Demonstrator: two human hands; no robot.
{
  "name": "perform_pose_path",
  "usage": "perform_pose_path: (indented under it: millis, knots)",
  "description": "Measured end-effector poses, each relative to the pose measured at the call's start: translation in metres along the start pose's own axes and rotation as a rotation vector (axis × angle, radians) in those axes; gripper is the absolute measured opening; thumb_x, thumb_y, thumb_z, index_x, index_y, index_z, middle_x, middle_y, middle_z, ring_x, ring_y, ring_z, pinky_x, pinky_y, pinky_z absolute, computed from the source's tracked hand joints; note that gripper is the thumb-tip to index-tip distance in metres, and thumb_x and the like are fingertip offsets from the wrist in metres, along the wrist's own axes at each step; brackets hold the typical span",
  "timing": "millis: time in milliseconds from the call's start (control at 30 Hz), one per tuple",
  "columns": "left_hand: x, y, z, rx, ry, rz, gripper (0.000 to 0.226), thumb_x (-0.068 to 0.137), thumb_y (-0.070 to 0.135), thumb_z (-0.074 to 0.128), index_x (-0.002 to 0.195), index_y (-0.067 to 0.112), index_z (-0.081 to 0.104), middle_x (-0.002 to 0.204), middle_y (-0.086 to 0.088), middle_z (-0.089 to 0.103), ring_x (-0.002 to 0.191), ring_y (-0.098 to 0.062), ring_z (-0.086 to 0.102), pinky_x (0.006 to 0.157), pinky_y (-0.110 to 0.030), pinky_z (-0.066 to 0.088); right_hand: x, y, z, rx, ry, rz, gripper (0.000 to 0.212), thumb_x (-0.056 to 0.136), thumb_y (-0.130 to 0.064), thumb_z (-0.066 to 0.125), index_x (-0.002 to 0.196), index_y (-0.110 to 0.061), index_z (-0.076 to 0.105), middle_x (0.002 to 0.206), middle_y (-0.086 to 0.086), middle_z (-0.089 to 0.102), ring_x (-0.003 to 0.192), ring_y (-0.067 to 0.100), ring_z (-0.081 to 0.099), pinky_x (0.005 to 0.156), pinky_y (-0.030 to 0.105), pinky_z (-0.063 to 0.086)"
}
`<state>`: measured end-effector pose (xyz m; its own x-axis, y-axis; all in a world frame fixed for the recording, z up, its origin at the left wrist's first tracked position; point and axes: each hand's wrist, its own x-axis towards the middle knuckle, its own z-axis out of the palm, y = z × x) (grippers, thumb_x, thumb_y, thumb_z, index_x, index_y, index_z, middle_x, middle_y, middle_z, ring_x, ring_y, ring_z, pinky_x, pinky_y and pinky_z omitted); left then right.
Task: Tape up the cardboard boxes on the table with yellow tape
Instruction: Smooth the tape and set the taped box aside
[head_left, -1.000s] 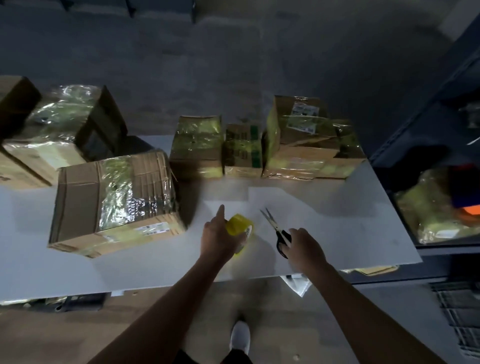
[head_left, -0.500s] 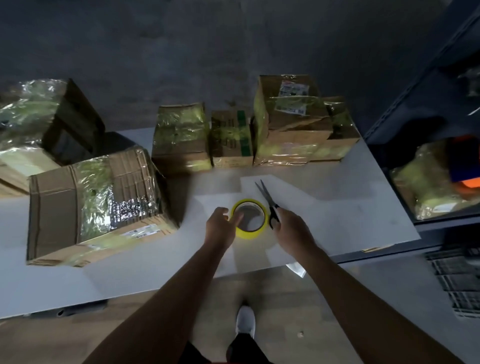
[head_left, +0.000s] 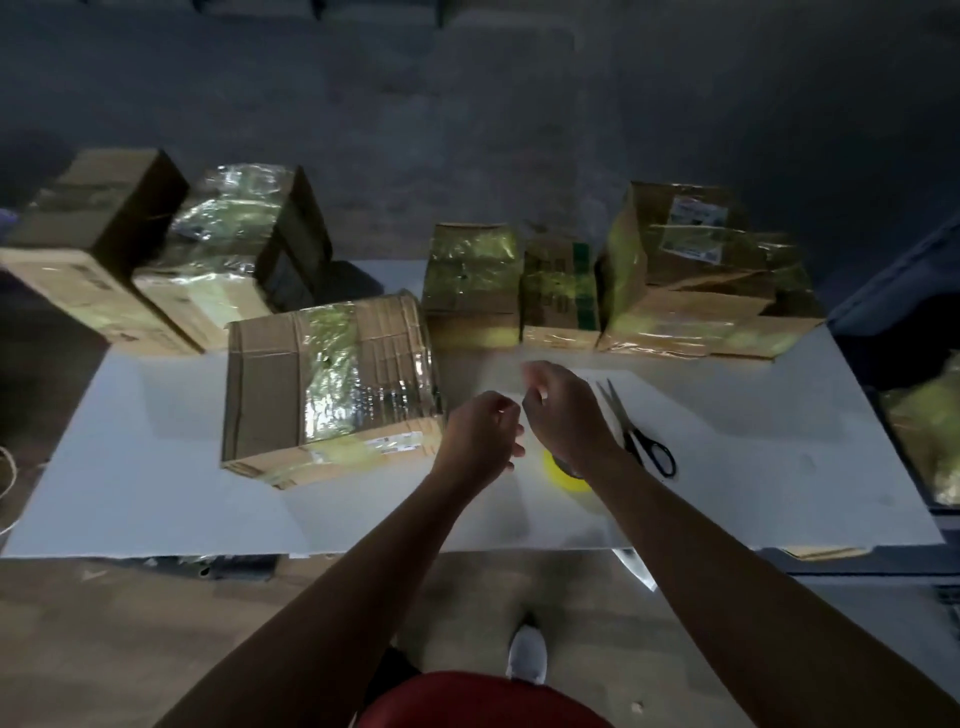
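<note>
Left hand and right hand hover curled above the yellow tape roll, grip unclear; the cardboard box has a blurred label.

White table bears boxes, scissors, seemingly a tape roll.

black-handled scissors: lying flat | white shoe: on brown floor

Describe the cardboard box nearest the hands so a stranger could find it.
On the white table, look left of the left hand, before the far row of boxes. This large cardboard box is the one nearest the person, with one yellow tape band across its brown top.
</note>
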<state>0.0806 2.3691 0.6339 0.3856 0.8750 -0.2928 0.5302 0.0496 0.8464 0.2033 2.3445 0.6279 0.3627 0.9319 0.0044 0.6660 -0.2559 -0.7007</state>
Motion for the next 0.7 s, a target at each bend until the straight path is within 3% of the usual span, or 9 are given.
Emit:
perform_pose_path:
  millis: [67,200,300,467,633,700]
  knots:
    - [-0.009,-0.002,-0.032,0.051,0.106,0.1,0.017,0.097,0.021,0.052,0.096,0.012,0.066,0.074,0.006,0.067,0.056,-0.004,0.064,0.052,-0.024,0.053,0.003,-0.025,0.01,0.015,-0.009,-0.101,0.034,0.089,-0.002,0.051,0.121,-0.003,0.062,0.119,0.015,0.063,0.109,0.026,0.059,0.087,0.02,0.039]
    - [-0.015,-0.024,-0.102,0.233,0.341,0.211,0.012,0.091,0.022,0.064,0.091,0.013,0.072,0.079,0.005,0.068,0.067,-0.01,0.061,0.06,-0.021,0.046,0.01,-0.068,0.036,-0.043,-0.11,-0.32,0.025,0.094,-0.008,0.05,0.112,-0.005,0.066,0.111,0.015,0.063,0.103,0.026,0.055,0.085,0.032,0.046]
    - [-0.014,-0.055,-0.143,0.39,0.303,0.22,0.01,0.085,0.024,0.072,0.091,0.017,0.074,0.085,0.009,0.063,0.074,-0.01,0.06,0.063,-0.022,0.041,0.015,-0.086,0.054,-0.116,-0.145,-0.372,0.023,0.093,-0.008,0.051,0.108,-0.004,0.067,0.111,0.013,0.061,0.105,0.027,0.052,0.086,0.036,0.046]
    - [-0.01,-0.085,-0.165,0.611,0.167,0.45,0.008,0.077,0.02,0.078,0.085,0.02,0.076,0.09,-0.001,0.066,0.087,-0.021,0.059,0.067,-0.029,0.047,0.02,-0.091,0.074,-0.225,-0.186,-0.353,0.024,0.092,-0.012,0.052,0.108,-0.009,0.069,0.12,0.004,0.06,0.115,0.023,0.043,0.089,0.033,0.042]
    - [0.003,-0.098,-0.171,0.731,-0.016,0.544,0.03,0.082,0.031,0.073,0.109,0.017,0.069,0.111,-0.008,0.06,0.106,-0.025,0.052,0.086,-0.038,0.05,0.026,-0.093,0.083,-0.273,-0.127,-0.351,0.014,0.092,-0.017,0.055,0.097,-0.009,0.065,0.108,0.002,0.06,0.106,0.022,0.045,0.079,0.031,0.044]
    - [0.003,-0.101,-0.17,0.799,-0.019,0.576,0.035,0.082,0.031,0.074,0.113,0.017,0.066,0.113,-0.009,0.059,0.106,-0.028,0.051,0.085,-0.038,0.05,0.027,-0.093,0.087,-0.305,-0.11,-0.342,0.012,0.091,-0.018,0.056,0.095,-0.01,0.064,0.107,0.002,0.058,0.105,0.022,0.045,0.077,0.032,0.046]
